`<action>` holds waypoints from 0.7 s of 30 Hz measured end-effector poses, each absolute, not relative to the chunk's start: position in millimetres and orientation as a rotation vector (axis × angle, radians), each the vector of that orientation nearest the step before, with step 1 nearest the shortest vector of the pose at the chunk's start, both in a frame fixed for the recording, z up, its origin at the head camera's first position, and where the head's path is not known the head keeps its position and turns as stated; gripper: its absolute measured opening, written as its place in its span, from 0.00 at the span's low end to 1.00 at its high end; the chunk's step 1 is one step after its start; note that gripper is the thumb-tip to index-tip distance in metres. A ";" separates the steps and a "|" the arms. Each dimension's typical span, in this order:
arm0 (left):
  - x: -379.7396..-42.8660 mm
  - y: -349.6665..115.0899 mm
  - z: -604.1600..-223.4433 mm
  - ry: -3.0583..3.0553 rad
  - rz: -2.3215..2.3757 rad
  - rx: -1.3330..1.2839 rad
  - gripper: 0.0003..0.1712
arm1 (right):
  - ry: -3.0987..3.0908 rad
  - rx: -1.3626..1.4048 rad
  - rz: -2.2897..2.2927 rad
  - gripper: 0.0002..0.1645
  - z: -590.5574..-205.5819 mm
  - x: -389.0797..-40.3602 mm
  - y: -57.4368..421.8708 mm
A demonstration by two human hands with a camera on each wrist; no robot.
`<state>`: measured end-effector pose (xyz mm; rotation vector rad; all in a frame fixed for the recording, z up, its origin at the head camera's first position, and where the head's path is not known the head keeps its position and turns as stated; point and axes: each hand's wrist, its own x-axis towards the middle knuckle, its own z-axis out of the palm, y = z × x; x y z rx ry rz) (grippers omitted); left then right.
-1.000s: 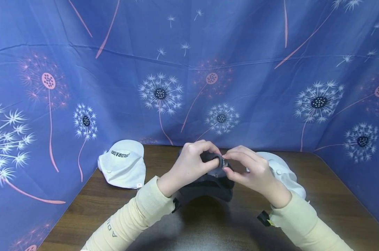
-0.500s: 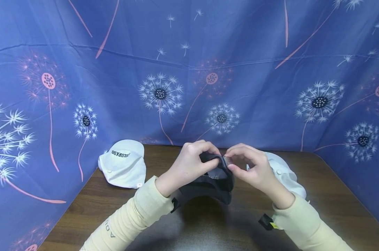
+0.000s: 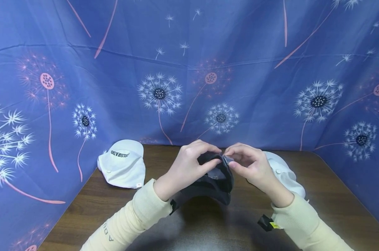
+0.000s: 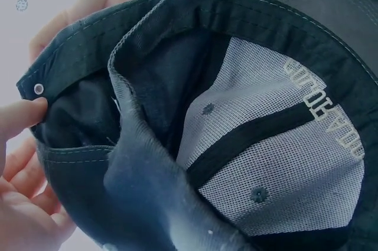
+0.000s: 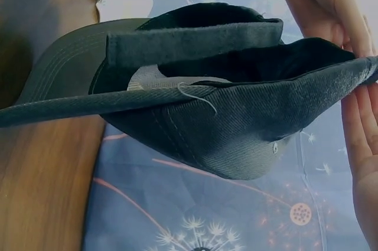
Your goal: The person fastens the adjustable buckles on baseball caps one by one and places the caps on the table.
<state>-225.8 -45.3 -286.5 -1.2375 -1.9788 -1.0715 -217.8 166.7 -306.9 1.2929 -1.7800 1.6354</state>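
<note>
A black cap (image 3: 222, 174) is held up over the table, brim toward the person. My left hand (image 3: 187, 162) pinches its back edge between thumb and fingers. Right beside it, my right hand (image 3: 250, 165) pinches a small greyish piece (image 3: 228, 159) at the same edge; its kind is too small to tell. The left wrist view looks into the cap's inside (image 4: 236, 144), with pale mesh lining, dark seam bands and raised lettering (image 4: 325, 106). A small metal eyelet (image 4: 39, 89) shows near a fingertip. A loose thread (image 5: 201, 97) hangs from the edge in the right wrist view.
On the left of the brown wooden table (image 3: 95, 209) lies a white cap (image 3: 123, 167) with dark COLORADO lettering. Another white cap (image 3: 285, 172) lies behind my right forearm, partly hidden. A blue dandelion-print cloth (image 3: 189, 87) hangs around the back and sides.
The black cap has turned slightly, showing more of its side. My right hand has shifted a little on the edge, and the metallic bit seen between the hands looks different. The white caps stay put.
</note>
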 end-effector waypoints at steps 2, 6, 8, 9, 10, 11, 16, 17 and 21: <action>-223.1 -47.1 -287.3 -1.942 -1.069 -1.218 0.13 | -1.780 1.287 1.639 0.16 -307.0 -217.9 167.0; -214.5 -53.5 -290.3 -1.894 -1.096 -1.159 0.17 | -1.790 1.243 1.635 0.13 -307.3 -217.9 168.1; -209.2 -57.2 -292.3 -1.897 -1.124 -1.124 0.17 | -1.793 1.226 1.643 0.11 -307.1 -218.2 168.5; -206.3 -58.9 -293.1 -1.903 -1.145 -1.107 0.18 | -1.792 1.220 1.649 0.10 -307.1 -218.3 168.8; -203.6 -60.4 -294.2 -1.907 -1.167 -1.094 0.18 | -1.790 1.217 1.655 0.10 -307.0 -218.4 169.0; -201.1 -61.5 -295.4 -1.913 -1.187 -1.081 0.18 | -1.787 1.215 1.662 0.11 -307.0 -218.5 169.1; -191.4 -63.9 -306.3 -1.964 -1.266 -1.046 0.15 | -1.778 1.218 1.673 0.13 -307.2 -219.1 168.7; -190.2 -63.9 -309.7 -1.983 -1.275 -1.040 0.14 | -1.779 1.216 1.670 0.13 -307.3 -219.2 168.5; -188.0 -63.4 -325.9 -2.032 -1.333 -1.034 0.10 | -1.780 1.217 1.655 0.14 -307.9 -219.0 168.0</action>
